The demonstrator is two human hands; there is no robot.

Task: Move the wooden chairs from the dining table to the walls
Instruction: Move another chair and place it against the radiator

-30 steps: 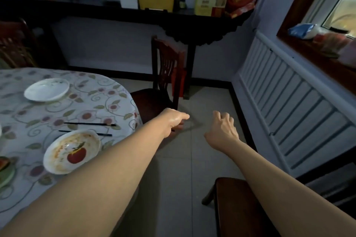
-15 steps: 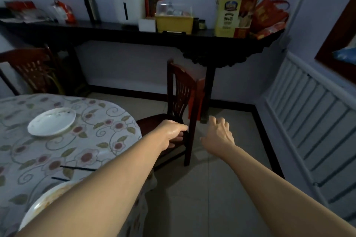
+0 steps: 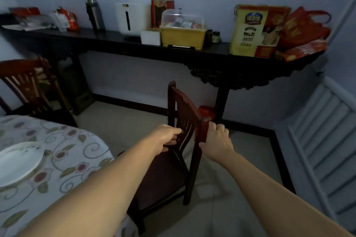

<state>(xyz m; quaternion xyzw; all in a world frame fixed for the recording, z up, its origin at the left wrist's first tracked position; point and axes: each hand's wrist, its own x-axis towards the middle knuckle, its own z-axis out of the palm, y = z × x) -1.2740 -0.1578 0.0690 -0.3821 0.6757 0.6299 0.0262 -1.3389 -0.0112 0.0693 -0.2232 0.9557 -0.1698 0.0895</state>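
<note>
Both forearms reach forward over the table (image 3: 63, 159) edge. Since half a second ago the hands have closed the gap and now meet the chair (image 3: 185, 121); before, both hung short of it.

Left hand (image 3: 165, 138): fingers curled against the slats of the chair back from the seat side, narrow; a full wrap cannot be confirmed, contact looks real. Right hand (image 3: 215, 140): closed round the near upright post, just under its top corner, thumb on the near face.

Chair: tucked at the table's right edge, seat partly under the cloth, back turned toward the right wall, all visible legs on the floor. Judgement: grasp made, lift or drag not yet begun; this chair's move is at its start.

On the table, near the left edge: a white plate (image 3: 19, 161), close enough to rattle if the cloth is caught.

Beyond the chair: a red box (image 3: 207, 110) on the floor beside the console (image 3: 173, 52) leg (image 3: 221, 102), in the direct line to the far wall. Radiator cover (image 3: 323, 136) lines the right wall; floor there is open.

Far left: a second chair (image 3: 28, 86), past the table's far edge and near the console's left end. Console top is crowded with boxes, a flask, a yellow bin.
</note>
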